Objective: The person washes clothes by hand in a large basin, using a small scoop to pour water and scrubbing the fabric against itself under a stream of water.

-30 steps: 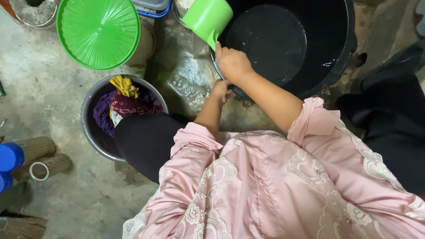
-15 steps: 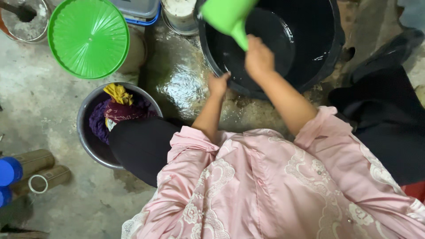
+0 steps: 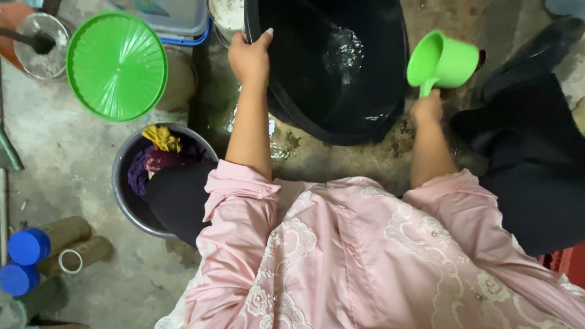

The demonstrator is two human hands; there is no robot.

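While your left hand (image 3: 248,58) grips the black tub (image 3: 332,67) rim at nine o'clock, tilt it slowly so the water drains evenly. Your right hand (image 3: 426,108) is closed on the green scoop (image 3: 443,61) handle at three o'clock; hold it clear.

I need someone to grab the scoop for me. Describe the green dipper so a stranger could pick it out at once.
Start at the big black tub at the top centre. Just past its right rim, the right hand holds a bright green plastic dipper by its handle. Unlike the flat, ribbed green lid to the left, it is a deep cup.
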